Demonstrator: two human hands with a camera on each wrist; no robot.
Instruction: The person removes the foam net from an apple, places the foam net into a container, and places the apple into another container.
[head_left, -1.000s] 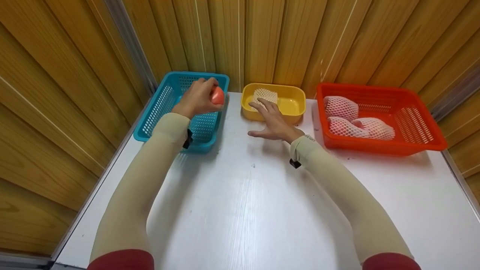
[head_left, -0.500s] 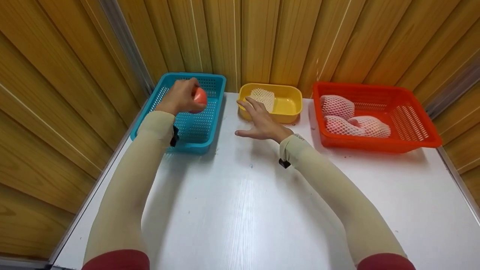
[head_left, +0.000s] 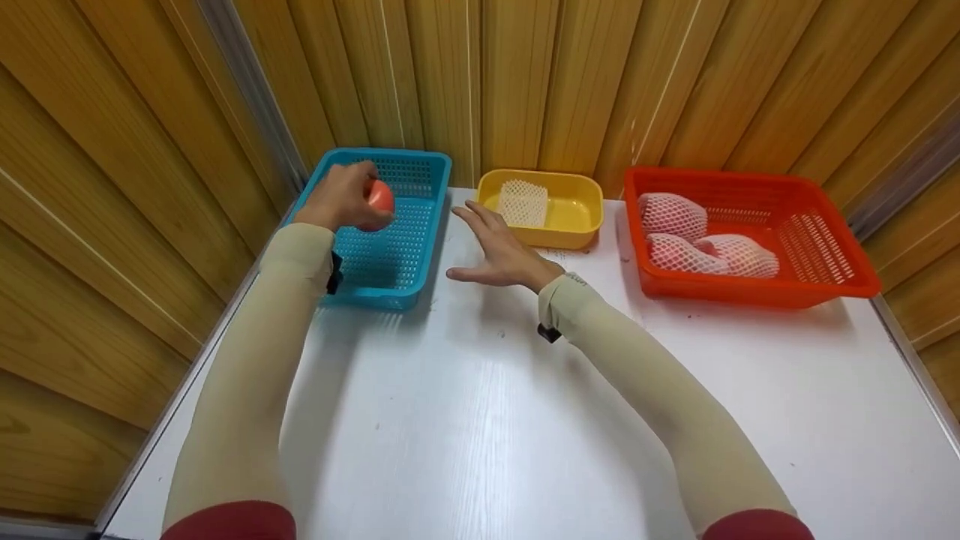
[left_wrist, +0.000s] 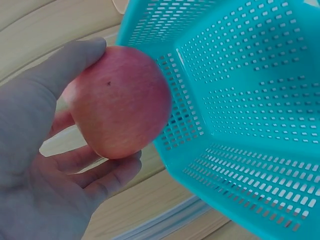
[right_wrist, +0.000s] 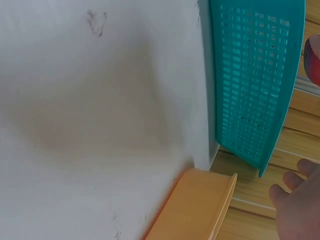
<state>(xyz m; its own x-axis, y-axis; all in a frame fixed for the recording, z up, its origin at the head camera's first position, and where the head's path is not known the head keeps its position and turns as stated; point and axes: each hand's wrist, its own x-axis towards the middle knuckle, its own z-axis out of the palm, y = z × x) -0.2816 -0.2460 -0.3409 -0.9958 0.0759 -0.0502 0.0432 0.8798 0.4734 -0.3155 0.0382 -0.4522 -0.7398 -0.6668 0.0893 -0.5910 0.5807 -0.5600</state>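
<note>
My left hand (head_left: 339,199) grips a red apple (head_left: 381,197) above the teal plastic basket (head_left: 405,259). In the left wrist view the thumb lies over the top of the apple (left_wrist: 120,102) and curled fingers support it from below; the basket's perforated wall is close beside it. My right hand (head_left: 499,251) hovers over the table with fingers spread, holding nothing, between the teal basket and a small yellow tub (head_left: 574,236). Only some fingertips of the right hand (right_wrist: 300,200) show in the right wrist view. A white foam net (head_left: 523,202) lies in the tub.
A red basket (head_left: 757,291) stands on the right, with several pinkish fruits (head_left: 675,216) in white foam nets at its left end. All the containers stand on a white table (head_left: 480,420) against a wooden wall (head_left: 517,82).
My left hand has carried the apple leftward, from the basket's right rim to over its inside. My right hand has drifted left, away from the yellow tub, with fingers still spread.
</note>
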